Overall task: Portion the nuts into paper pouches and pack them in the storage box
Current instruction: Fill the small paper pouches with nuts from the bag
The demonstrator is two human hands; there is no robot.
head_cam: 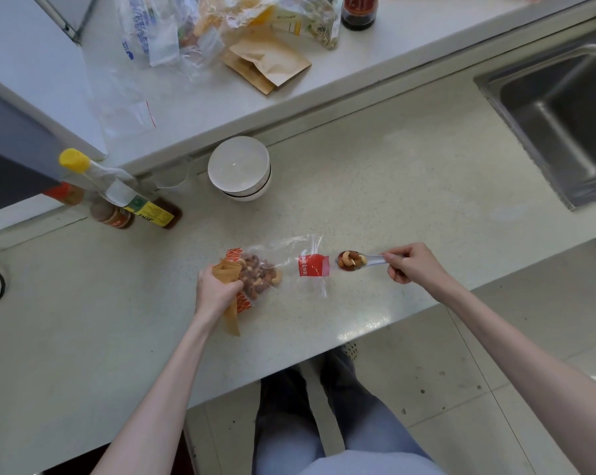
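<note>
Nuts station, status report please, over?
Right hand grips spoon loaded with nuts. Left hand grips paper pouch beside nut bag. Nothing between spoon and pouch but the bag.

Left hand (217,289): fingers curled, gripping, forearm stretched forward.
Right hand (411,264): fingers pinching, palm down, arm extended.

Ahead of me on the pale counter (375,186) I see a stack of white bowls (239,169) against the step of the raised ledge (375,60). To the left, a yellow-capped bottle (118,188) leans over two small brown jars (113,216). A steel sink (560,114) sits at the far right. On the ledge I see a dark sauce bottle (359,12).
</note>
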